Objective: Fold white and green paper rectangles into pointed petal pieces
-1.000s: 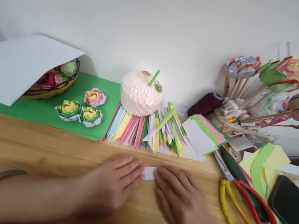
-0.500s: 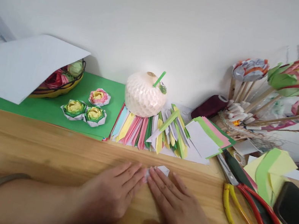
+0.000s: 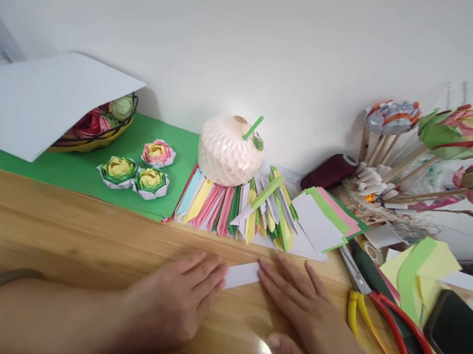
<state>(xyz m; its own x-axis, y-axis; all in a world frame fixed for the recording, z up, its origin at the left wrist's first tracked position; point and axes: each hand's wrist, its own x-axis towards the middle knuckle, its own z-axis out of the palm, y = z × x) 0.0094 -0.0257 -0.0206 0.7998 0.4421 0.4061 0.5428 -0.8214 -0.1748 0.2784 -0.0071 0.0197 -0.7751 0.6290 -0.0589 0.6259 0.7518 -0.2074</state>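
Observation:
A small folded white paper strip [image 3: 242,276] lies on the wooden table, tilted slightly up to the right. My left hand [image 3: 179,295] rests on its left end with fingertips pressed down and nothing gripped; its thumb is hidden. Over the right end, my right hand [image 3: 303,317] lies flat with its fingers stretched out and its thumb apart. Both ends of the strip are covered by fingertips. Just behind, a row of folded coloured paper pieces [image 3: 213,206] leans against a white textured round object [image 3: 229,151] with a green straw.
Red-and-yellow-handled scissors [image 3: 402,328] and a black phone [image 3: 458,339] lie at right, near paper scraps [image 3: 414,272]. Square paper sheets [image 3: 318,219] sit behind them. Paper flowers [image 3: 151,180] stand on green sheets [image 3: 75,179], beside a basket [image 3: 87,141] under white paper [image 3: 48,101].
My right hand has slid to the right along the paper, its fingers spreading more. More of the strip's middle now shows between my hands. My left hand has barely moved.

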